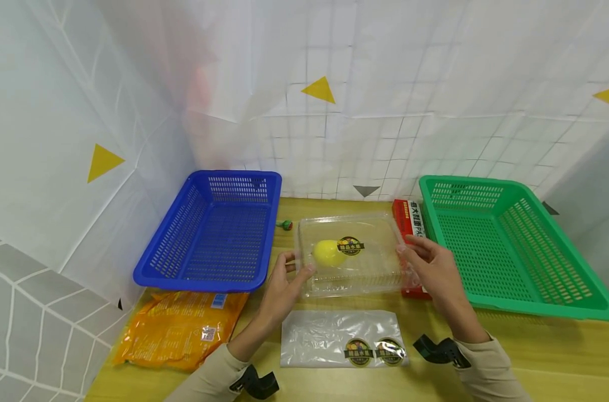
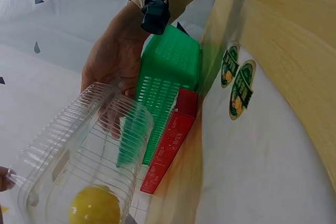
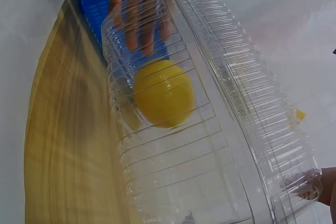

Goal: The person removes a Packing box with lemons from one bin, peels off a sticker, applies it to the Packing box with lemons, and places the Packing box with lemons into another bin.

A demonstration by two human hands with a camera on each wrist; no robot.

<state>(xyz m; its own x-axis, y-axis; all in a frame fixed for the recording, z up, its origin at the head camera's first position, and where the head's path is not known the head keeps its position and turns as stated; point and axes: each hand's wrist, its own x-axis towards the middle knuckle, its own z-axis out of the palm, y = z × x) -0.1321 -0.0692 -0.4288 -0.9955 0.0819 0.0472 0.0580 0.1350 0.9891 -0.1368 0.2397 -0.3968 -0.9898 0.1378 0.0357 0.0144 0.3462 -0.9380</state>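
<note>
Both hands hold a clear plastic clamshell fruit box point(image 1: 374, 265) above the table, its lid down and a round dark label on top. A lemon-like yellow fruit point(image 1: 328, 253) lies inside, toward the left; it also shows through the ribbed wall in the right wrist view point(image 3: 164, 94). My left hand point(image 1: 279, 290) grips the left side, thumb near the front left corner. At the right edge my right hand point(image 1: 437, 273) pinches the rim between thumb and fingers. In the left wrist view the box point(image 2: 68, 150) is raised off the table.
A blue basket point(image 1: 219, 287) stands left, a green basket point(image 1: 545, 310) right. Beside the green one lies a red box point(image 1: 410, 220). An orange packet point(image 1: 183, 329) is front left, a labelled clear bag point(image 1: 319, 340) front centre. A small green-and-red item point(image 1: 286, 225) lies behind.
</note>
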